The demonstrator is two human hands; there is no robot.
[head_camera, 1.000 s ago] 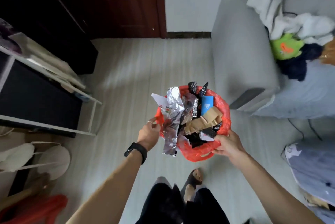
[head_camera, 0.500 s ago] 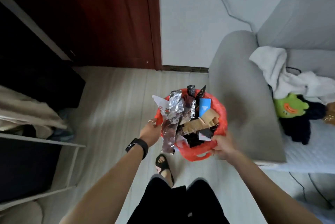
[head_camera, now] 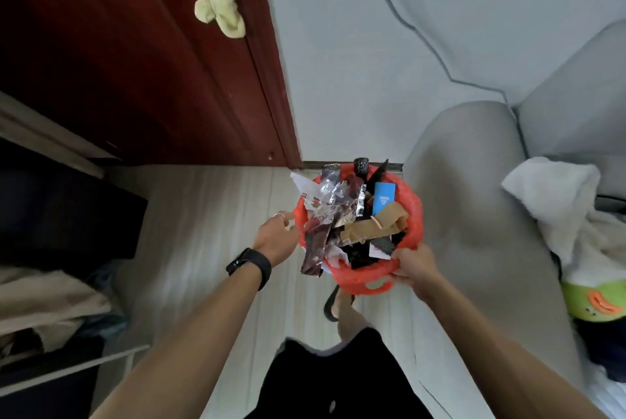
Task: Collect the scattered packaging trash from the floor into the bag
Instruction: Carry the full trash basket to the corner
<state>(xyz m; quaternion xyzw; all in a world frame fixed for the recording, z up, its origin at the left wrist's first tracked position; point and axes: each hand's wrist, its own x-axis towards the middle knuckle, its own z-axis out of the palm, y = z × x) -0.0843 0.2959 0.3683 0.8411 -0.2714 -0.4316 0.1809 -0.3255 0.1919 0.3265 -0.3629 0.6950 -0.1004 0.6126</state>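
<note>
bag: red bag (head_camera: pixel 359 278) held above floor (head_camera: pixel 210 215), crammed with wrappers (head_camera: pixel 325 212) | left hand (head_camera: pixel 276 237): fingers pinch left rim | right hand (head_camera: pixel 415 266): fingers grip near rim | around: grey sofa arm (head_camera: pixel 474 215) close right, dark door (head_camera: pixel 135 63) far left

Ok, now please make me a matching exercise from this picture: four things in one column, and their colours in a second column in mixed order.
Column 1
1. bag
2. small box standing in the bag
3. wristband
4. soft toy hanging on the door

Column 2
A. black
B. pale yellow
C. blue
D. red

Pairs: 1-D, 2-C, 3-A, 4-B
</note>
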